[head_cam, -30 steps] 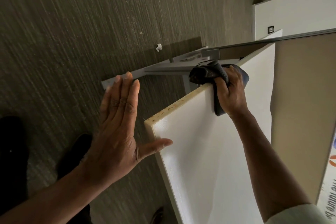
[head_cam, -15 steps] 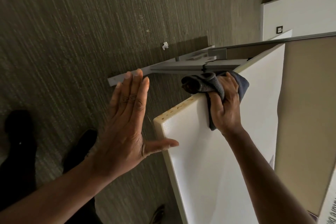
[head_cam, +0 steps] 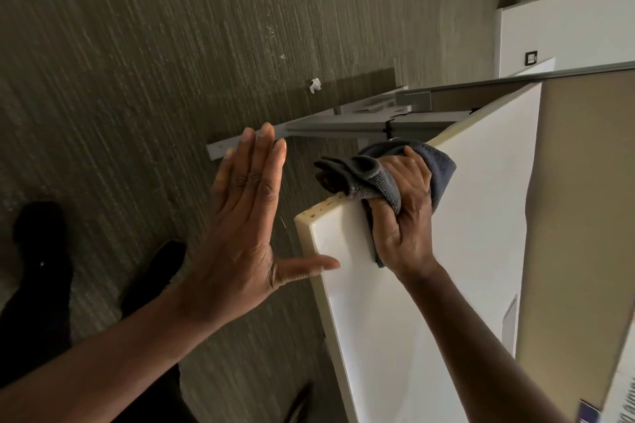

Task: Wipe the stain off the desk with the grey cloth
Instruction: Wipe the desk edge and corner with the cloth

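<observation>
The wiping step is on right now. The right hand (head_cam: 403, 216) has its fingers shut tight on the grey cloth (head_cam: 374, 178) & presses it on the white desk (head_cam: 429, 302), right at the far corner by the edge. Part of the cloth is bunched up & pokes out past the desk edge, part is flat under the palm. The left hand (head_cam: 244, 227) holds nothing; its fingers are straight & close together, thumb stuck out to the side, w/ the thumb tip at the near edge of the desk. Can't tell if it really pushes on the desk or just floats there. No stain shows on the white top; it may be under the cloth, or gone, can't tell. So I think the job is mid-way or near done. Next move prob. needs the cloth lifted or slid so the spot can be checked, then more rubs w/ firm push if a mark is left, & care that the cloth doesn't slip off the edge. Count: 1 cloth, 1 desk, 2 hands, 1 small white scrap (head_cam: 315, 85) on the brown carpet (head_cam: 137, 79), 1 grey metal desk frame (head_cam: 343, 127) below the top, 1 tan divider wall (head_cam: 584, 216) beside the desk.
</observation>
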A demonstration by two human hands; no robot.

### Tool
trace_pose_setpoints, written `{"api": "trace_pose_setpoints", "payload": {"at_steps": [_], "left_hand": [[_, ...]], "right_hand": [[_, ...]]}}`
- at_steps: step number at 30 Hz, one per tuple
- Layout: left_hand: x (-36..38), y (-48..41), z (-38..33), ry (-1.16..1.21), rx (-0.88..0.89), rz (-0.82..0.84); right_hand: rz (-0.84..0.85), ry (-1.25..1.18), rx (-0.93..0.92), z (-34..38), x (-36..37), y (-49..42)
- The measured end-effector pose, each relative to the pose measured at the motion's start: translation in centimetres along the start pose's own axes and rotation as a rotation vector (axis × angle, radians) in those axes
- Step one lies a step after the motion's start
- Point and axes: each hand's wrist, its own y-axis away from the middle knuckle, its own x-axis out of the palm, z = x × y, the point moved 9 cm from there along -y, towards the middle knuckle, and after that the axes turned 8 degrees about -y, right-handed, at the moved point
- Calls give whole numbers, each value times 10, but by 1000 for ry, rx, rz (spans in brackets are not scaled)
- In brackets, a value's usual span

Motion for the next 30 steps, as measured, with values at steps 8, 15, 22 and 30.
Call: {"api": "trace_pose_setpoints", "payload": {"at_steps": [8,15,22,30], "left_hand": [[-4,6,4,-6,-5,-16],[-7,14,9,-35,-23,-34],[-13,19,9,-50,-45,-56],[-20,24,4,-30,-99,-83]], "right_hand": [[26,-30,-55,35,16,10],[20,-47,-94,57,26,17],[39,-65,-113,66,33,23],[77,-107,-152,68,33,24]]}}
